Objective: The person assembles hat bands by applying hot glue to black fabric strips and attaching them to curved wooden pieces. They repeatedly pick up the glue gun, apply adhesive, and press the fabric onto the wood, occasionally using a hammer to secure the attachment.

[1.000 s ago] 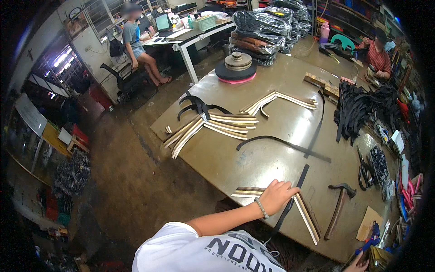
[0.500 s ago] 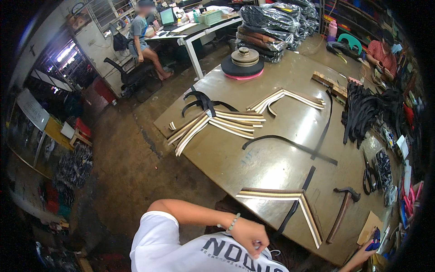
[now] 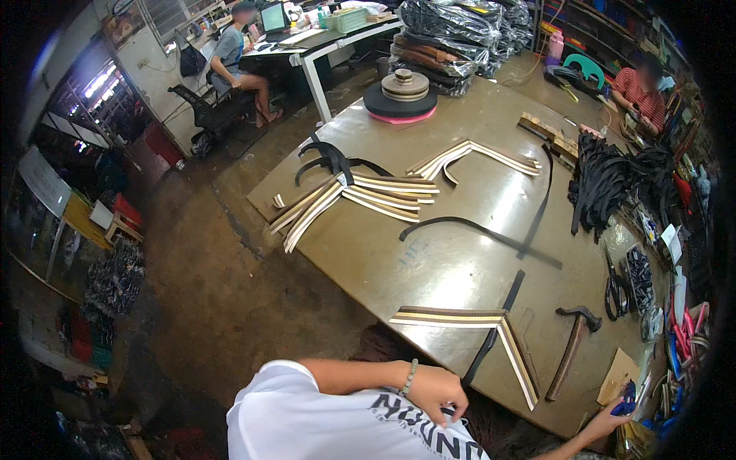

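My left hand, with a bead bracelet on the wrist, rests against the front of my white shirt, fingers curled down; nothing shows in it. Just beyond it on the brown worktable lies a V-shaped piece of striped beige and brown strap, crossed by a black strap. My right hand reaches to the table's lower right corner and touches a small blue object; its grip is hidden. A hammer lies between the two hands.
More striped strap pieces, black curved straps, stacked webbing rolls and a black strap heap lie on the table. Scissors and small items line the right edge. One person sits at a desk, another at far right.
My left hand lifted off the striped V-shaped strap and drew back to my chest. The strap stays on the table. My right hand stays at the lower right corner.
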Tool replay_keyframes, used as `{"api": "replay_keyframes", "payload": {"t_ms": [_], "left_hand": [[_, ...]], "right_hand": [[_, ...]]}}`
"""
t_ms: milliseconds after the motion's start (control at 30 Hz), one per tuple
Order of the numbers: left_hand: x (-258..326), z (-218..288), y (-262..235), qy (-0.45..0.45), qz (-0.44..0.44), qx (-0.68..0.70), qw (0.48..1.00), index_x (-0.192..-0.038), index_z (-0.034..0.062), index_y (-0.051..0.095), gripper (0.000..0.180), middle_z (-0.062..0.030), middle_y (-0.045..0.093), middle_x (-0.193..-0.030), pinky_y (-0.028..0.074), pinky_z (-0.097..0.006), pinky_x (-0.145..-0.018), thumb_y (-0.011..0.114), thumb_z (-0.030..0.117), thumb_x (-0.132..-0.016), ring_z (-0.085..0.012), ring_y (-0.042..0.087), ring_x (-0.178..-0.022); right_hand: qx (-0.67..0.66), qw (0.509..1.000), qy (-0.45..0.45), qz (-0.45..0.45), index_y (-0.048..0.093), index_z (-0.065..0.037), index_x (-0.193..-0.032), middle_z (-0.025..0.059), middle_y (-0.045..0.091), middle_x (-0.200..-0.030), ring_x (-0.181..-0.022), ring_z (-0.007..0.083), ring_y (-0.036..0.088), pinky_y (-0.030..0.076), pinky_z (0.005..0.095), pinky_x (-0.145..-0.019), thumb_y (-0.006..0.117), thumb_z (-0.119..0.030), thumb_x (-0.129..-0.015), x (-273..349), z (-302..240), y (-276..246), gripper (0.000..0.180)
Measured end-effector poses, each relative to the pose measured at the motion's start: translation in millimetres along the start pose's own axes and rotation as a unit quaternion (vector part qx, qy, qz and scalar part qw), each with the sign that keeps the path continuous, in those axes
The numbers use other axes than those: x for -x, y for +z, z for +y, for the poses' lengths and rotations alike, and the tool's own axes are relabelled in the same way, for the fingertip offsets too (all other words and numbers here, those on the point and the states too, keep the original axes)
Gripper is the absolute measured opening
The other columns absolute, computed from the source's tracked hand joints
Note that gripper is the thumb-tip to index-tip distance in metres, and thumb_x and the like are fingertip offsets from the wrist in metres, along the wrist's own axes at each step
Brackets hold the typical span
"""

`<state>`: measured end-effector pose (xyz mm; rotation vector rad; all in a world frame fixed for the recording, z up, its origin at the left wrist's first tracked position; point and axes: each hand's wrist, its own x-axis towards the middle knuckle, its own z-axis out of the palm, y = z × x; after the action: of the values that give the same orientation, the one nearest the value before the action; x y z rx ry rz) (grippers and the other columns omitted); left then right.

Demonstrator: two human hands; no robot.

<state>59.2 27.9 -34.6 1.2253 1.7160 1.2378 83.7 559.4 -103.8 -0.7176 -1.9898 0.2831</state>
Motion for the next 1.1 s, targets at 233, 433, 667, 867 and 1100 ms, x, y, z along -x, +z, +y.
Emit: {"api": "replay_keyframes", "payload": {"t_ms": [233, 433, 667, 867, 1100], "left_hand": [[2.6, 17.8, -27.9, -0.051, 0.470, -0.038, 0.880, -0.099, 0.0062, 0.068, 0.018, -0.0063, 0.056, -0.067, 0.041, -0.028, -0.053, 0.070, 0.021, -0.089, -0.0148, 0.049, -0.055], [0.1, -8.3, -55.8, -0.113, 0.524, -0.248, 0.807, -0.101, 0.0081, 0.067, 0.016, -0.0116, 0.064, -0.088, 0.051, -0.039, -0.072, 0.065, 0.021, -0.090, -0.0300, 0.064, -0.081], [-15.9, -23.5, -55.3, -0.166, 0.463, -0.300, 0.817, -0.095, 0.0111, 0.072, 0.014, -0.0087, 0.065, -0.079, 0.049, -0.035, -0.063, 0.070, 0.020, -0.085, -0.0250, 0.063, -0.070], [-20.1, -14.2, -60.7, -0.194, 0.441, -0.293, 0.826, -0.097, 0.0151, 0.073, 0.013, -0.0059, 0.061, -0.074, 0.046, -0.034, -0.058, 0.069, 0.022, -0.086, -0.0211, 0.060, -0.065], [-21.8, -16.3, -57.9, -0.174, 0.444, -0.339, 0.811, -0.097, 0.0176, 0.073, 0.013, -0.0054, 0.055, -0.067, 0.045, -0.035, -0.057, 0.070, 0.025, -0.086, -0.0218, 0.058, -0.063]], "right_hand": [[0.024, 0.991, 0.100, -0.091, 0.034, -0.003, -0.143, 0.0266, 0.055, -0.129, -0.110, 0.0429, 0.058, 0.048, 0.0481, -0.089, 0.054, -0.046, -0.098, 3.6, 0.8, -0.3, 0.066], [-0.004, 0.978, 0.122, -0.169, 0.029, 0.004, -0.144, 0.0308, 0.049, -0.132, -0.116, 0.0408, 0.054, 0.043, 0.0456, -0.098, 0.059, -0.042, -0.097, -20.8, -26.8, -19.0, 0.072], [-0.256, 0.907, 0.089, -0.324, 0.046, -0.012, -0.134, 0.0049, 0.060, -0.108, -0.086, 0.0149, 0.063, 0.048, 0.0214, -0.055, 0.070, -0.033, -0.090, -18.5, -209.5, -97.6, 0.054], [-0.308, 0.747, -0.063, -0.586, 0.048, -0.007, -0.126, 0.0144, 0.067, -0.103, -0.092, 0.0247, 0.068, 0.051, 0.0355, -0.082, 0.072, -0.028, -0.088, 26.0, -304.8, -49.6, 0.049], [-0.283, 0.739, -0.177, -0.586, 0.047, -0.005, -0.121, 0.0182, 0.069, -0.095, -0.084, 0.0302, 0.070, 0.052, 0.0363, -0.074, 0.068, -0.027, -0.092, 28.3, -321.7, -9.1, 0.043]]}}
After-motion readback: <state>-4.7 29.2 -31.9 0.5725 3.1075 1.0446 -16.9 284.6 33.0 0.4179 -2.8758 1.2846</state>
